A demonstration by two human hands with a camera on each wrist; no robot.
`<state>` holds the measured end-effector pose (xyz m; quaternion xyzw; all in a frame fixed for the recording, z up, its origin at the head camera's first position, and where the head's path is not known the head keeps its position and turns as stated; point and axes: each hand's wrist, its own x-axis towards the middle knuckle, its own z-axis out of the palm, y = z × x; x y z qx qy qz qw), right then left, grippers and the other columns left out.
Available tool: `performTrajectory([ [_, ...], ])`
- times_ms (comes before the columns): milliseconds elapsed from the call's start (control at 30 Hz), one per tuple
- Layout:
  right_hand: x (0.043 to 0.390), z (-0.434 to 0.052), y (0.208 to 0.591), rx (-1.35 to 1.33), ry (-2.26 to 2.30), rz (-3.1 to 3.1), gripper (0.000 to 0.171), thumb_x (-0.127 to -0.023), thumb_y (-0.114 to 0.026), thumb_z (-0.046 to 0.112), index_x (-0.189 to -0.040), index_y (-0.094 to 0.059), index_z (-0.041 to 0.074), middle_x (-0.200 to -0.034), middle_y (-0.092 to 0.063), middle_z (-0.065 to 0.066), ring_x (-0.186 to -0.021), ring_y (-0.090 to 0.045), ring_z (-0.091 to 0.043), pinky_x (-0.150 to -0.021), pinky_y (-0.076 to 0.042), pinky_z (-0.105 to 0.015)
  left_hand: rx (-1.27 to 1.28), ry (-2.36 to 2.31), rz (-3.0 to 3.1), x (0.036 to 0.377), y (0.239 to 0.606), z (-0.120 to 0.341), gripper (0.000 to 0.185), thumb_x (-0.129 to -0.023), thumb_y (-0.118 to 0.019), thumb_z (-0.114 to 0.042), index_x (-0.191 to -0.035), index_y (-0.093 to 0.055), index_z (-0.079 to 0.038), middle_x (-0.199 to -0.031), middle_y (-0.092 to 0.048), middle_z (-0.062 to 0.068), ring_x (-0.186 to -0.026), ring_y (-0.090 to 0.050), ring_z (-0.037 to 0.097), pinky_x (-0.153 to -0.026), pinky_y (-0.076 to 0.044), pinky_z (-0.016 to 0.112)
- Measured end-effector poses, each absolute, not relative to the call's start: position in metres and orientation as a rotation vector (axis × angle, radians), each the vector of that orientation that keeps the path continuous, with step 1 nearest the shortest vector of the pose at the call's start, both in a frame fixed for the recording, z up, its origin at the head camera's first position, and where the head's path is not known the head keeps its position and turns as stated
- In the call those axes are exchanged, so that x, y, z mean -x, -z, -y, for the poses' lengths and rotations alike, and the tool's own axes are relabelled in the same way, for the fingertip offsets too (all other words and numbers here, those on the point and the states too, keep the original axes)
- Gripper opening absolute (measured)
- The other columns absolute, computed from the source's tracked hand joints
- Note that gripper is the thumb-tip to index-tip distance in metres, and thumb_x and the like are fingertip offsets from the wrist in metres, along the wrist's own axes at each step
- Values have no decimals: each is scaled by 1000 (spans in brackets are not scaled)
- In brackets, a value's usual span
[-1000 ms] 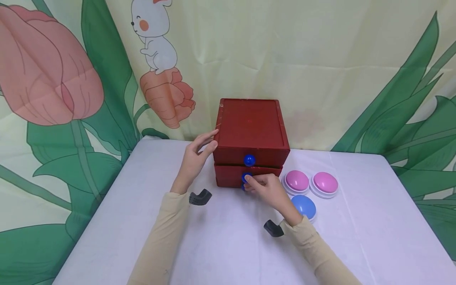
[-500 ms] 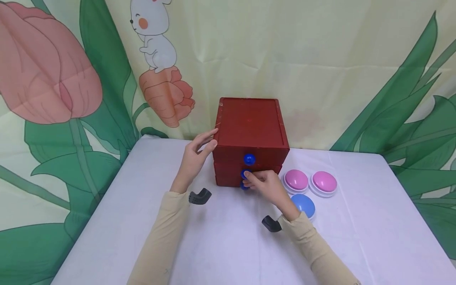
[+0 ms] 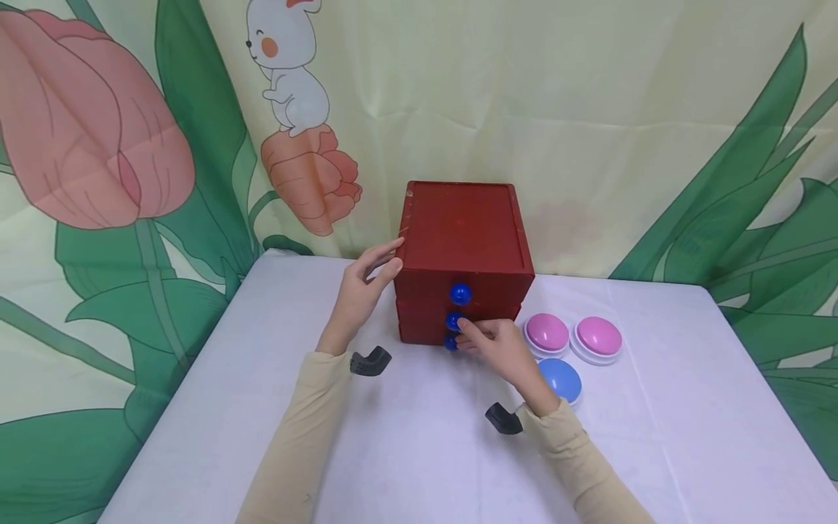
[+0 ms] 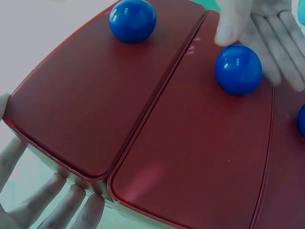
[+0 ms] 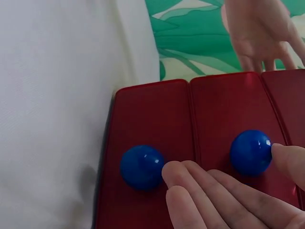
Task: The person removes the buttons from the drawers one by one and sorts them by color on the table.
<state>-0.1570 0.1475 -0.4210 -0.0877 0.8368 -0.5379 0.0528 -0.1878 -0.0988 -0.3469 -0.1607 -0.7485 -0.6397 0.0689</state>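
While left hand (image 3: 362,294) flat braces chest (image 3: 463,240), right hand (image 3: 500,347) fingertips touch middle knob (image 3: 452,321).

Red drawer box (image 3: 462,251) blocking the worktop (image 3: 209,407) centre-back, left hand (image 3: 358,295) against its left side, three dome buttons (image 3: 561,348) crowding its right, open worktop in front and far left
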Motion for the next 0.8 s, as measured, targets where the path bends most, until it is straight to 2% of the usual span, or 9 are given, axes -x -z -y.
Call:
performTrajectory([
  [300, 153, -156, 424, 209, 1582, -2545, 45, -99, -61, 36, -102, -75, -6, -91, -76, -18, -88, -74, -34, -80, -59, -42, 473, 1923, 2272, 186, 346, 99, 44, -100, -59, -19, -143, -54, -13, -145, -51, 7, -134, -49, 23, -106, -44, 51],
  [500, 158, -157, 434, 254, 1553, -2592, 39, -98, -62, 31, -95, -76, -5, -87, -76, -17, -82, -75, -32, -74, -60, -37, 462, 1912, 2276, 186, 346, 100, 44, -100, -59, -19, -143, -54, -13, -146, -51, 8, -134, -49, 24, -106, -44, 52],
  [700, 164, -153, 444, 231, 1517, -2608, 37, -98, -63, 30, -94, -77, -4, -84, -76, -16, -77, -74, -29, -73, -60, -38, 483, 1928, 2259, 187, 346, 99, 43, -100, -59, -18, -143, -54, -13, -145, -51, 8, -134, -49, 24, -106, -44, 51],
  [800, 165, -151, 446, 241, 1475, -2634, 35, -97, -64, 30, -92, -77, -3, -82, -75, -15, -74, -74, -27, -70, -60, -34, 485, 1932, 2253, 186, 347, 98, 43, -100, -58, -17, -143, -54, -12, -145, -51, 8, -134, -49, 24, -106, -44, 51],
])
